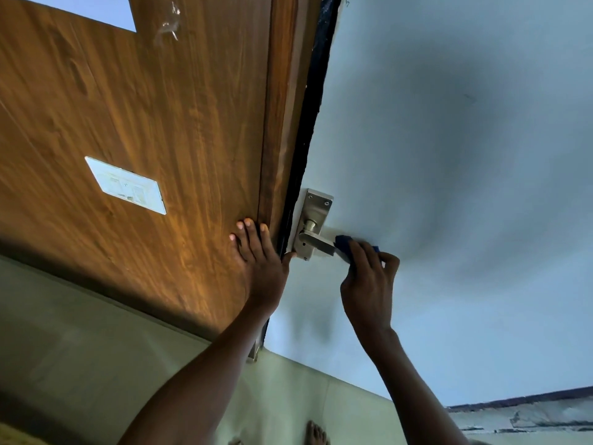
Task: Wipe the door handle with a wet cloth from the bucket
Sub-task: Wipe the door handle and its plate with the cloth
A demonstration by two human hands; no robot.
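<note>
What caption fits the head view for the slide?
Right hand wipes the lever door handle with a blue cloth while the left hand braces flat on the wooden panel.

left arm: extended upward | left hand [260,255]: flat, fingers spread, palm pressed forward | right arm: extended upward | right hand [369,277]: fingers curled in a closed grip, knuckles toward camera
</note>
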